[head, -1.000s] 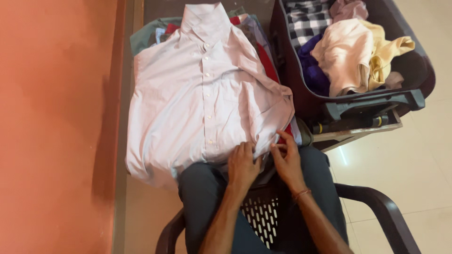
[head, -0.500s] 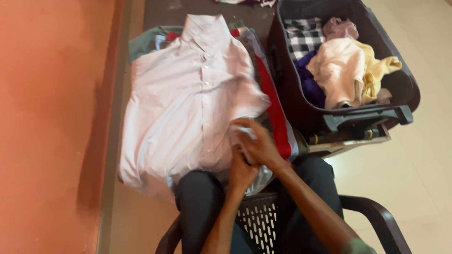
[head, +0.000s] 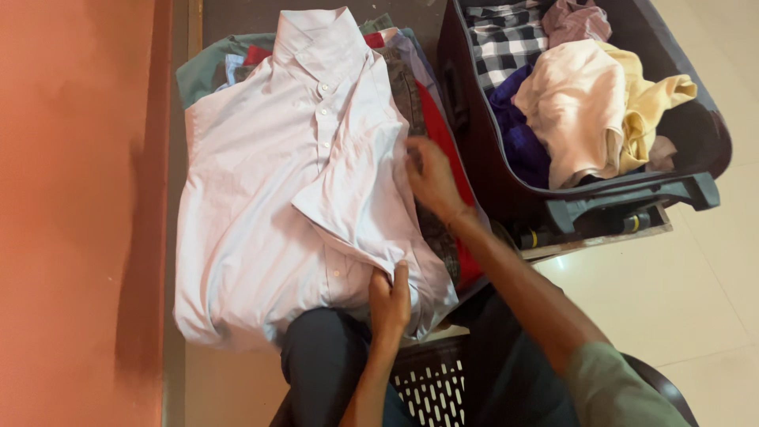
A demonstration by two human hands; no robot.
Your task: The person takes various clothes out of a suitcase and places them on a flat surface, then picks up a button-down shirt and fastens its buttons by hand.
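Sitting on a dark plastic chair (head: 431,387), a person holds a pale pink shirt (head: 269,213) that lies spread out on a pile of clothes (head: 411,87) in front of the knees. The shirt's long line runs away from the person, with the collar at the far end and the bottom hem close to the lap.

The left hand (head: 390,299) is at the near hem, and its fingers are pinched together on the cloth there. The right hand (head: 431,178) is farther up, on the shirt's right edge, with its fingers closed on the folded sleeve (head: 356,198) (the sleeve lies bent across the front of the shirt). So the shirt lies to the left of both hands, and most of it is past them, toward the collar. The left hand is nearer to the hem, and the right hand is nearer to the middle.

The pile under the shirt has red, green and grey clothes in it. To the right is an open dark suitcase (head: 506,190) with more clothes inside, one checked and one cream. The floor (head: 696,277) is pale shiny tile, and an orange wall (head: 71,198) is on the left.
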